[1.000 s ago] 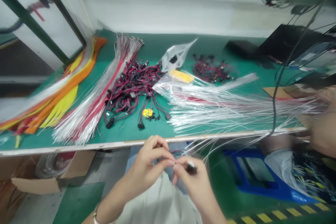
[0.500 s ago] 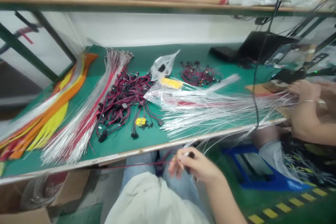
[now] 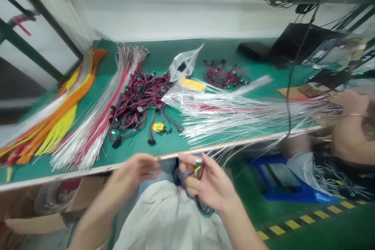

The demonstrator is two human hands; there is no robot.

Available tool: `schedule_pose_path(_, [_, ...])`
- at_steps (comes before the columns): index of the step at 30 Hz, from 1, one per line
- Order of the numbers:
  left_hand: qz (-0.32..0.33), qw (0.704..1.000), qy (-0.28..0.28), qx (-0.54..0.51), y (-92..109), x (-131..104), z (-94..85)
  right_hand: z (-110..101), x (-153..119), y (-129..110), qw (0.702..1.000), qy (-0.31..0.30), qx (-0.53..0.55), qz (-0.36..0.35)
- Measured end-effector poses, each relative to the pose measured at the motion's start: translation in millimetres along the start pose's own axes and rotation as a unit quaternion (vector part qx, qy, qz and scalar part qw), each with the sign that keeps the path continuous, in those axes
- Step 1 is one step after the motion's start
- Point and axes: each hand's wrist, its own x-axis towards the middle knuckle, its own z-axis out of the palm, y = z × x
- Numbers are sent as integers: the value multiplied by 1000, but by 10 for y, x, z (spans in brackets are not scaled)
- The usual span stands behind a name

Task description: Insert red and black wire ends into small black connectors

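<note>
My right hand (image 3: 211,183) is in front of the bench edge, over my lap, its fingers closed on a wire harness (image 3: 205,208). The thin red and dark wires hang in a loop under the palm. A small yellow piece (image 3: 197,169) shows between the fingers, with a pale bit at the fingertips. My left hand (image 3: 140,170) is to the left, apart from the right; motion smears its fingers, so I cannot make out whether it holds anything. On the bench beyond lie a heap of red-and-black wire harnesses (image 3: 152,91) and some small yellow parts (image 3: 158,127).
White and red wire bundles (image 3: 96,113), orange and yellow strips (image 3: 79,95) and plastic bags (image 3: 187,62) lie on the green bench. Loose white wires (image 3: 234,115) overhang its edge. At right, a co-worker's hand (image 3: 350,101) touches them. A black cable (image 3: 290,97) hangs down; a blue stool (image 3: 269,183) stands below.
My left hand has come into view from the left. My right hand has turned; the red wire that stretched leftward from it now hangs looped. The view has tilted slightly downward.
</note>
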Motion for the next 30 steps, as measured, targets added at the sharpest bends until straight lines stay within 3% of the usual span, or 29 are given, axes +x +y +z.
schedule_pose_path(2, [-33, 993, -109, 0, -113, 35, 200, 23, -30, 12, 1000, 9, -8, -23])
schedule_pose_path(4, [-72, 982, -169, 32, -137, 81, 381, 29, -63, 15, 998, 28, -25, -43])
schedule_pose_path(6, [-76, 980, -133, 128, -70, 107, 476, 25, -90, 17, 997, 45, -41, -55])
schedule_pose_path(9, [-26, 967, -63, 244, 108, 84, 474, 19, -101, 26, 993, 79, -50, -77])
schedule_pose_path(12, [-51, 988, -128, 74, 219, 30, 455, 33, -78, 41, 991, 94, -33, -84])
schedule_pose_path(15, [-124, 969, -202, -76, 184, 20, 518, 55, -56, 56, 994, 78, -28, -73])
schedule_pose_path(17, [-107, 981, -158, -12, 110, 48, 592, 62, -53, 64, 996, 61, -33, -55])
schedule_pose_path(19, [-26, 990, -71, 119, 33, 89, 666, 59, -58, 70, 997, 46, -37, -48])
schedule_pose_path(22, [79, 963, 16, 256, -49, 135, 750, 42, -68, 77, 997, 37, -37, -54])
schedule_pose_path(30, [45, 970, 27, 236, -67, 150, 851, -11, -73, 84, 995, 17, -47, -86])
